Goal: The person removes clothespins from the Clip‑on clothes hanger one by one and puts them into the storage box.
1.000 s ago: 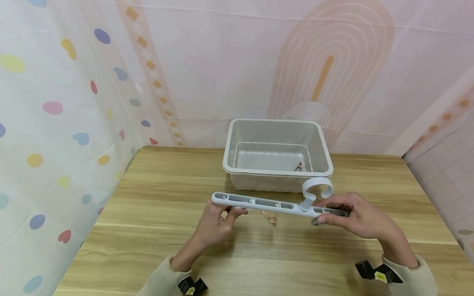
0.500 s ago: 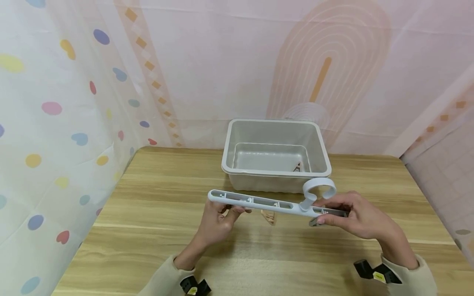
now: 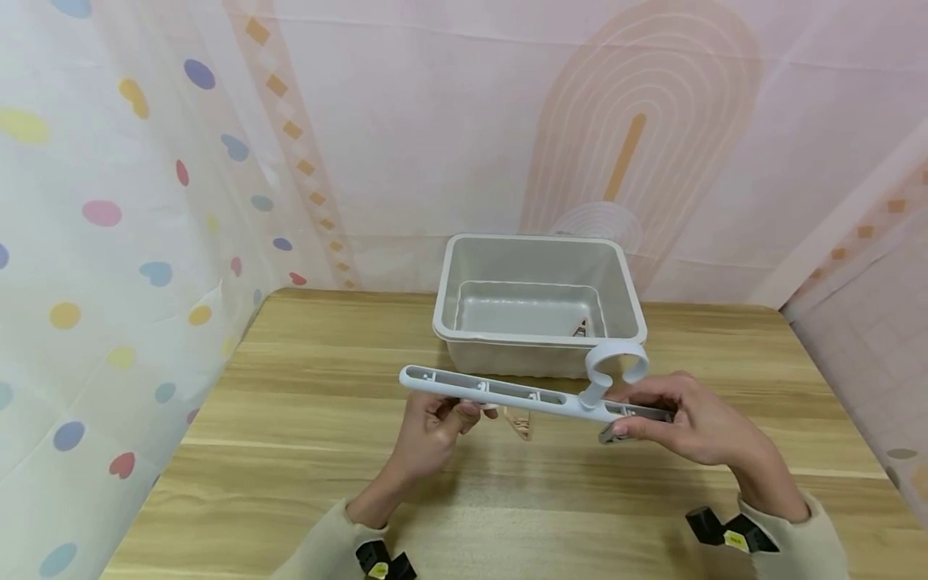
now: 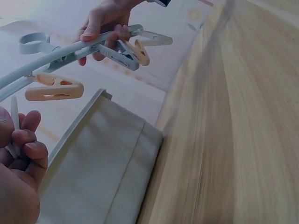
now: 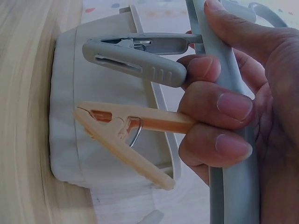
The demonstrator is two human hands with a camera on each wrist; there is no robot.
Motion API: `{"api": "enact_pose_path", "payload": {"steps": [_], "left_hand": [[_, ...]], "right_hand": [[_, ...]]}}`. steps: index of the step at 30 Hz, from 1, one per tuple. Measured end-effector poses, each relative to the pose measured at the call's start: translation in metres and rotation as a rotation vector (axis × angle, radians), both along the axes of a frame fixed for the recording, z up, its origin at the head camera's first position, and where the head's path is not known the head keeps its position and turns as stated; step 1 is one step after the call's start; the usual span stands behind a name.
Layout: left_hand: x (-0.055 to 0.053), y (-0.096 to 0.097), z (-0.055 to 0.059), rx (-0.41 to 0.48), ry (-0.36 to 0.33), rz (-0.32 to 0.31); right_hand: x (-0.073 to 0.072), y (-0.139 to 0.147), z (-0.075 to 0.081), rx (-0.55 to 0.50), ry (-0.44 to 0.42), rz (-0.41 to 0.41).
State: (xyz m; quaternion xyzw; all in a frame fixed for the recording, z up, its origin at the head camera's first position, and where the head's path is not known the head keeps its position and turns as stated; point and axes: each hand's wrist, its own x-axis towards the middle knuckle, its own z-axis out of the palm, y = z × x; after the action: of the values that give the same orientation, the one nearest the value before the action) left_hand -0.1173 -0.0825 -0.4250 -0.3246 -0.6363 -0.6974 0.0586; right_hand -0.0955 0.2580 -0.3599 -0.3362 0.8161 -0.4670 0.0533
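A pale plastic clip hanger [image 3: 515, 395] with a curled hook [image 3: 600, 366] is held above the table, its left end slightly higher. My right hand [image 3: 692, 420] grips the bar near its right end, fingers wrapped round it in the right wrist view. Beneath the bar, my left hand [image 3: 429, 435] pinches a thin white clip [image 4: 15, 112], largely covered by the fingers. An orange clip [image 4: 55, 88] hangs from the middle of the bar. Close to my right hand hang a grey clip [image 5: 135, 63] and another orange clip [image 5: 124, 130].
A light grey plastic bin [image 3: 536, 342] stands behind the hanger, with a small brown pointed piece [image 3: 581, 328] inside. The wooden table [image 3: 304, 451] reaches back to a patterned cloth [image 3: 406, 145].
The hanger has shifted a little to the left, its left end rising slightly. Both hands keep their hold.
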Motion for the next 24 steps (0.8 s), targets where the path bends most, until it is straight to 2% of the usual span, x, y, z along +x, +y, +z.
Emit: {"api": "enact_pose_path", "payload": {"steps": [2, 4, 7, 9, 13, 16, 19, 24], "left_hand": [[-0.001, 0.001, -0.001, 0.014, -0.015, -0.018], [0.000, 0.000, -0.001, 0.011, -0.024, -0.003], [0.001, -0.003, 0.001, -0.024, 0.014, 0.069], [0.001, -0.005, 0.004, -0.061, 0.062, 0.139], [-0.002, -0.008, 0.010, -0.121, 0.212, 0.261], [-0.004, -0.011, 0.013, -0.128, 0.303, 0.309], [-0.005, -0.012, 0.015, -0.112, 0.309, 0.279], [-0.003, -0.013, 0.016, -0.063, 0.169, 0.124]], "right_hand": [[0.000, -0.001, 0.000, -0.003, -0.005, 0.002], [0.000, -0.002, 0.001, -0.008, -0.007, 0.004], [-0.001, -0.004, 0.002, -0.011, -0.007, 0.004], [-0.001, -0.004, 0.002, -0.015, -0.009, -0.002], [-0.001, -0.003, 0.001, -0.023, -0.005, -0.008], [-0.002, -0.002, 0.001, -0.024, 0.022, -0.010], [-0.002, -0.001, 0.001, -0.029, 0.050, -0.015], [-0.003, -0.001, 0.000, -0.037, 0.057, -0.001]]}}
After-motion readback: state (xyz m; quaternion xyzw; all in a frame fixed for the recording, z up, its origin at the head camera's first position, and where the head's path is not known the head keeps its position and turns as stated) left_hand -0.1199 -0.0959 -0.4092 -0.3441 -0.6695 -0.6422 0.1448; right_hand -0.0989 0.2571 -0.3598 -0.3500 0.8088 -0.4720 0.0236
